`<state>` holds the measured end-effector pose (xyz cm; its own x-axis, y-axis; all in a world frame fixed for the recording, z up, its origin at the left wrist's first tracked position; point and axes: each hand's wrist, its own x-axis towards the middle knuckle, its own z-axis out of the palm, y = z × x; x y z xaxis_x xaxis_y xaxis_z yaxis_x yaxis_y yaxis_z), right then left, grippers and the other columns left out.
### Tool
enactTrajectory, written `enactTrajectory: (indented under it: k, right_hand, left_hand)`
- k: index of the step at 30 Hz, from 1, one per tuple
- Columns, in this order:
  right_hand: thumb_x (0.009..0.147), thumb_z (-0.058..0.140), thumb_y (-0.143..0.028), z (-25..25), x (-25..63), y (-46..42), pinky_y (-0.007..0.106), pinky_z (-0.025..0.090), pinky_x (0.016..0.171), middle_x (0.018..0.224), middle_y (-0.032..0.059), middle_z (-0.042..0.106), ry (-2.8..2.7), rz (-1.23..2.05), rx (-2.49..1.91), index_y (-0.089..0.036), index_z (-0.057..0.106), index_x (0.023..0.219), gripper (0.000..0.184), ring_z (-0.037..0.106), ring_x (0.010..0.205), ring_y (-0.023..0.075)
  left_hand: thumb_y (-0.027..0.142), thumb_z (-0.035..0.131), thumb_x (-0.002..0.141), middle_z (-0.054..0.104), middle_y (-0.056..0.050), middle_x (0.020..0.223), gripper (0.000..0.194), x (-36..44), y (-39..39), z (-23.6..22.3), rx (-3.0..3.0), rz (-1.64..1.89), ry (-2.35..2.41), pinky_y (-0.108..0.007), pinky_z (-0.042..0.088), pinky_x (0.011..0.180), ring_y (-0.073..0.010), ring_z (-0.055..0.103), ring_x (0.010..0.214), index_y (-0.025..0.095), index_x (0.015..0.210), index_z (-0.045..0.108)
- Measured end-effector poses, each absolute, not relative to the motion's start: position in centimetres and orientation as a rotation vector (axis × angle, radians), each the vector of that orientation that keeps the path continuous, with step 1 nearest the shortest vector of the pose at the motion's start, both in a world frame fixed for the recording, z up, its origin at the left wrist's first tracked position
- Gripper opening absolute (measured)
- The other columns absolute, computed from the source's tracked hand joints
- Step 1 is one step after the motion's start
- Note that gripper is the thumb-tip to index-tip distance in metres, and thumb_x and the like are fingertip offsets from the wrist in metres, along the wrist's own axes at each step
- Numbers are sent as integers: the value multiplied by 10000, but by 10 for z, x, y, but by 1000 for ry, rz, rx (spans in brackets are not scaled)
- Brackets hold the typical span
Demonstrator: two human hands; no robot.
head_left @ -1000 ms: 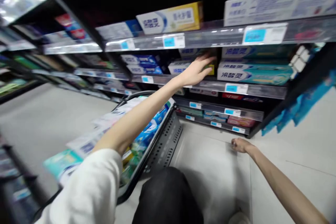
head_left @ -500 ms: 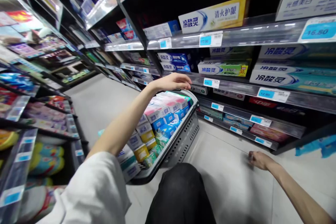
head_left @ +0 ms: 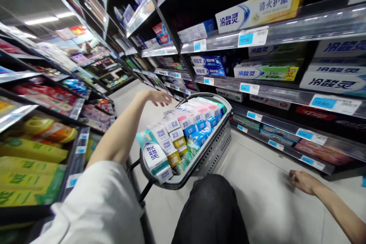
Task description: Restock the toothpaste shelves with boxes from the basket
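Observation:
A grey shopping basket [head_left: 213, 148] stands on the floor before my knee, packed with rows of toothpaste boxes. White boxes with pink tops [head_left: 197, 108], blue boxes [head_left: 200, 135], yellow boxes [head_left: 174, 158] and a teal-and-white box [head_left: 154, 154] show in it. My left hand [head_left: 159, 98] hovers beside the basket's far left rim, fingers loosely stretched, holding nothing. Low over the floor at the right, my right hand [head_left: 303, 181] has its fingers curled in, with no object visible in them; the lower shelves are nearest to it.
Shelves of toothpaste boxes [head_left: 263, 72] with price tags [head_left: 253, 36] rise along the right. On the left, another shelf holds yellow-green packs [head_left: 31, 179] and yellow bottles [head_left: 50, 129]. Pale floor [head_left: 248, 160] runs between them. My knee [head_left: 213, 206] is close to the basket.
My left hand has moved left and down, from above the basket's far end to beside its left rim. The view has swung left. My right hand stays low and curled.

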<state>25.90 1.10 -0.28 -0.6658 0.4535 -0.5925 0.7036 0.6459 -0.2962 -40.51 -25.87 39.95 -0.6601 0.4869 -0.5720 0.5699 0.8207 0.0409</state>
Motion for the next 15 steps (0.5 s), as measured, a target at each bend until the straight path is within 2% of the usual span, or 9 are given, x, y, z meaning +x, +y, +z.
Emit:
enactTrajectory:
  k: [4,7,8,9,11,15]
  right_hand:
    - [882,548,-248,24,242,10,477,525,857,1013,198,763,2342,-845,944,-258,643,883,96,748,942,354]
    - [909,507,-295,72,213,5,453,522,633,855,180,754,2229,-919,914,-270,541,720,194,731,679,315]
    - [926,505,-335,96,198,-2,430,503,579,828,166,747,2210,-952,879,-267,529,710,227,715,634,299]
    - [932,520,-356,123,180,-13,427,495,590,779,160,728,2273,-937,789,-259,528,703,249,704,630,298]
    - [948,532,-395,185,138,-49,421,489,695,749,131,694,2684,-870,566,-242,516,675,314,693,706,287]
    - [1022,453,-467,293,53,-156,329,469,722,860,55,710,3007,-1277,271,-215,603,936,305,673,767,218]
  left_hand:
    - [626,740,768,712,-213,1290,682,-412,-306,391,493,-92,2415,-326,640,781,-299,741,1083,192,1277,606]
    - [631,793,723,761,-204,1067,597,-412,-332,378,280,-173,2351,-375,650,763,-322,761,970,178,1087,659]
    - [633,802,713,760,-194,998,568,-412,-339,373,236,-192,2336,-379,651,758,-324,762,941,173,1018,665]
    - [633,807,710,753,-182,945,544,-412,-344,368,209,-200,2329,-379,652,754,-322,762,920,171,960,664]
    - [628,808,713,731,-159,877,511,-413,-351,360,186,-196,2335,-365,651,752,-311,760,892,171,879,651]
    - [629,801,728,706,-141,842,501,-409,-347,352,179,-219,2325,-346,644,732,-297,762,847,168,842,642]
